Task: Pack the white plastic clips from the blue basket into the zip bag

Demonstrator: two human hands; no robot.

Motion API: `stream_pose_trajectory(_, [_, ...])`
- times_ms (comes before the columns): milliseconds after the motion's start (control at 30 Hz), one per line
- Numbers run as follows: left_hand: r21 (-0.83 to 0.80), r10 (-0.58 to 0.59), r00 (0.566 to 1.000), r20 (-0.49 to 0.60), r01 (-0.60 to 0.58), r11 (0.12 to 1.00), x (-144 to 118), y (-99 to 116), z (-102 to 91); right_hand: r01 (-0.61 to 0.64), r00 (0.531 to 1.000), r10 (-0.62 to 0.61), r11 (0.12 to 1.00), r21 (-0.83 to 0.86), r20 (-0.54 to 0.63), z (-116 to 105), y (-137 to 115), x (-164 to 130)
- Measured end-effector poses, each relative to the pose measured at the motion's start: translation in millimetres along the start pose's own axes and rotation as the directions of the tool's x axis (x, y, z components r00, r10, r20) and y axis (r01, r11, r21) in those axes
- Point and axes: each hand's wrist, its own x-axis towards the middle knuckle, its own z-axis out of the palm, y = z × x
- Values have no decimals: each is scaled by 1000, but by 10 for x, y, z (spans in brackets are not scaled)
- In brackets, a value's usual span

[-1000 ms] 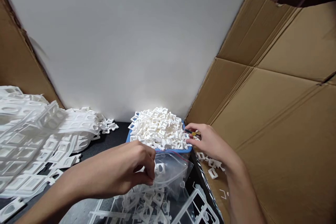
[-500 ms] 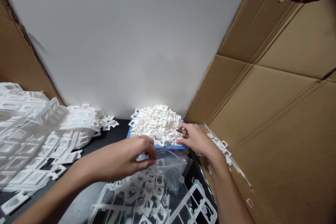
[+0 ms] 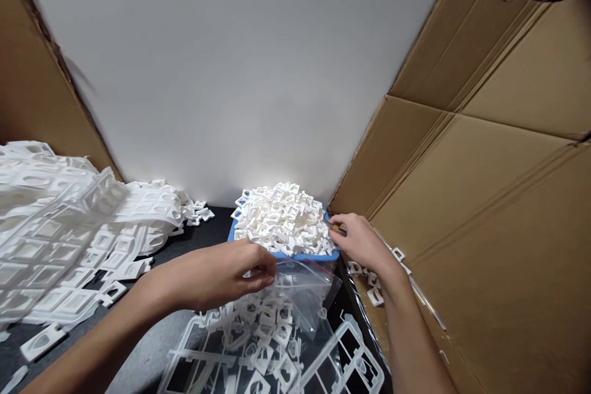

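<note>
My left hand (image 3: 252, 268) has its fingers curled and pinches the left edge of a clear zip bag (image 3: 307, 289). My right hand (image 3: 360, 239) is at the right rim of a blue tray (image 3: 282, 255), closed around a thin dark tool with a yellow part (image 3: 339, 229); its kind is unclear. Small white plastic frame pieces (image 3: 286, 218) are heaped high in the tray, right behind the bag. Below the bag lie more loose white pieces (image 3: 263, 354) and translucent plastic runner frames (image 3: 351, 351).
Sheets of joined white frame pieces (image 3: 50, 240) are piled on the dark table at left. Cardboard panels (image 3: 498, 197) stand on the right and left, with a pale wall (image 3: 231, 74) behind. Scattered white pieces (image 3: 375, 297) lie beside my right forearm.
My right hand has moved slightly outward to the right along the tray's rim, still with the tool. My left hand stays nearly in place at the bag. The view has shifted slightly.
</note>
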Motion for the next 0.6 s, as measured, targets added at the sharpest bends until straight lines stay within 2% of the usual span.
stream_pose_trajectory(167, [-4, 16, 1000, -20, -16, 1000, 17, -16, -7, -5, 999, 6, 1000, 20, -46, -77, 54, -8])
stream_pose_trajectory(367, [58, -51, 998, 46, 48, 997, 13, -49, 8, 15, 998, -15, 1000, 1, 68, 15, 12, -19])
stream_pose_trajectory(500, [37, -46, 997, 55, 44, 998, -19, -5, 0, 30, 995, -26, 999, -41, 94, 98, -2, 9])
stream_pose_trajectory(600, [-9, 4, 995, 103, -3, 1000, -37, 53, -13, 26, 996, -22, 999, -47, 92, 40, -8, 8])
